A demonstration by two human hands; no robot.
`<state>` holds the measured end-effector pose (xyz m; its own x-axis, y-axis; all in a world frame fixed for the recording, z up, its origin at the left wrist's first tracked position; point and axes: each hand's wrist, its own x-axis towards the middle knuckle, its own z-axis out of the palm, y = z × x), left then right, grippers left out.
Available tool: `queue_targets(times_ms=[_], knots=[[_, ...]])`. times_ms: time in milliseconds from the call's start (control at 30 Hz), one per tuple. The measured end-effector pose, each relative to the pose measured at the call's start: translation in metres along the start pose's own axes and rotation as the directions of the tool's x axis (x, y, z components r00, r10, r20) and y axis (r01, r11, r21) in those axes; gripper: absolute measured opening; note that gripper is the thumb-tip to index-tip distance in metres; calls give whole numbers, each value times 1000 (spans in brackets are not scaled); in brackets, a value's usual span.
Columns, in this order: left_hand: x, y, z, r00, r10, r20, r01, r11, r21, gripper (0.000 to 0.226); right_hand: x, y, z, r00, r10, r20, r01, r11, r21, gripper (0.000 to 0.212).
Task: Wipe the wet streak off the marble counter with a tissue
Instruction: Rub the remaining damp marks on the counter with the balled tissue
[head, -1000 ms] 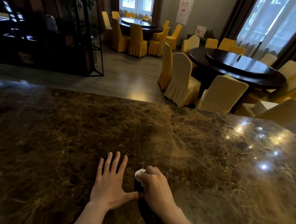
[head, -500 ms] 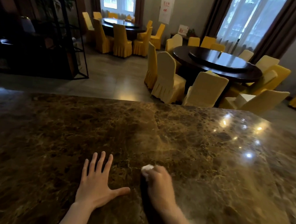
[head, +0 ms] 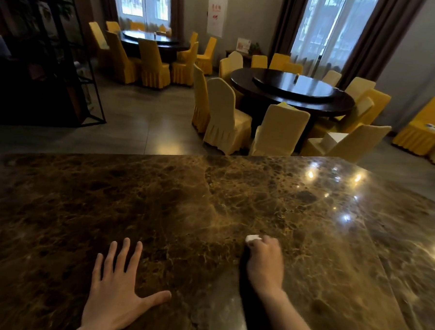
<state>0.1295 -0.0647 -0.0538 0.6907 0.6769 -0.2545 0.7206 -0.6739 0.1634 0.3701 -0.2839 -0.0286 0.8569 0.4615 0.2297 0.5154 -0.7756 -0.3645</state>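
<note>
The right hand [head: 264, 262] grip is curled tight over a white tissue [head: 253, 238], pressing it on the brown marble surface [head: 159, 199]; only a corner shows past the fingertips. The left hand [head: 119, 291] lies flat with fingers spread, well apart. No wet streak can be made out. Beyond, yellow-covered chairs [head: 224, 114] ring a round dark dining table [head: 290, 93] in a curtained room.

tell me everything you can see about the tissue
The tissue is white and wadded small. Only a corner shows, poking out past the fingertips of the right hand, which is closed over the rest and presses it onto the brown marble counter. Whether it is damp cannot be told.
</note>
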Motion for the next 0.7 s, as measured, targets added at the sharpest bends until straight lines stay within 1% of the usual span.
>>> queue_targets(times_ms=[67,100,167,200,233,267,300,333,367,400,433,467,500,533,600,633,700], knots=[[-1,1,-3,1000,1,15,-1,1000,15,147,-17,-46,15,982,-179,63,170,977,127,32],[-2,3,-5,1000,-4,27,4,1000,23,148,-29,-68,23,956,-280,85,261,947,189,34],[-2,7,-10,998,-20,54,17,999,48,148,-50,-97,30,861,-493,128,454,857,244,34],[-3,9,-11,998,-24,63,20,998,58,148,-53,-97,31,796,-586,155,548,805,228,31],[-4,9,-13,998,-23,65,19,998,63,149,-46,-91,29,749,-641,164,613,766,193,28],[-4,9,-14,998,-21,65,17,998,61,150,-35,-80,28,753,-634,176,616,774,147,23],[-5,9,-15,997,-20,73,16,998,55,150,-21,-66,24,804,-564,188,555,826,104,20],[-6,9,-16,996,-21,82,17,999,52,151,-6,-52,19,878,-444,177,442,896,51,18],[-6,10,-16,996,-20,86,15,999,52,151,8,-39,13,944,-293,153,297,955,-1,18],[-6,10,-16,996,-17,86,12,998,57,152,17,-33,10,981,-156,111,160,987,-28,19],[-7,11,-16,996,-18,92,13,998,59,152,20,-36,9,996,-56,75,59,997,-43,21],[-6,11,-16,995,-21,98,15,998,57,152,19,-48,11,998,-24,54,27,998,-50,23],[-6,11,-16,995,-21,100,16,998,55,152,14,-64,16,997,-52,64,54,998,-36,24],[-6,10,-16,995,-18,97,12,998,56,153,4,-82,22,990,-110,91,109,994,15,25],[-5,9,-17,994,-22,106,16,998,56,151,-18,-111,35,946,-289,149,270,953,135,22],[-4,9,-16,992,-31,120,24,998,61,150,-27,-118,39,901,-388,193,354,916,189,22],[-3,9,-16,992,-38,117,30,997,70,149,-36,-117,35,772,-582,255,520,810,271,24]])
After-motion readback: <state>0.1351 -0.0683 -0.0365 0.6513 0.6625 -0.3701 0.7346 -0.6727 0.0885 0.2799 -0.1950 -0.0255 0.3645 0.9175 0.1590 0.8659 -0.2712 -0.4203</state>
